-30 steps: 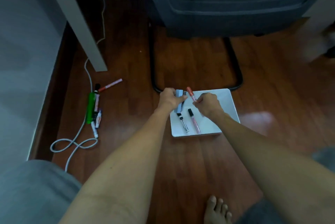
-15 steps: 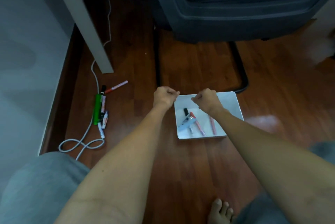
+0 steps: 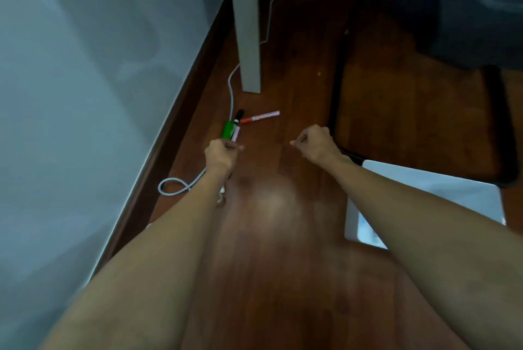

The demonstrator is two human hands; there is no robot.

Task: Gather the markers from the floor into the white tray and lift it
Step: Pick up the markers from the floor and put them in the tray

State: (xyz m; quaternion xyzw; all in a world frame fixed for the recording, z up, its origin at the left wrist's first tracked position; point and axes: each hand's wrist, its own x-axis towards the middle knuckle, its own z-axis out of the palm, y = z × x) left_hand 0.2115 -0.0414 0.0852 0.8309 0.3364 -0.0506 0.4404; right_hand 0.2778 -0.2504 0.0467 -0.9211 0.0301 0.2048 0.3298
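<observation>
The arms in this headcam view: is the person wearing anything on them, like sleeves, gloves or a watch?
Nothing shows. Both forearms are bare right down the frame, with no sleeve edge in view. The left hand and right hand wear no gloves; no watch, bracelet or ring is visible, though motion blur could hide something small.

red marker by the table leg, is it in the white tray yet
No, the red marker lies on the wood floor beside the green marker, well left of the white tray.

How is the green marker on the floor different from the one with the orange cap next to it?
The green marker looks thicker and is green all over; the orange-capped marker is slimmer, with a pale pinkish barrel. The green one lies beside the white cable, its near end at the left hand; the orange-capped one lies crosswise, untouched. Both lie on the wooden floor.
</observation>
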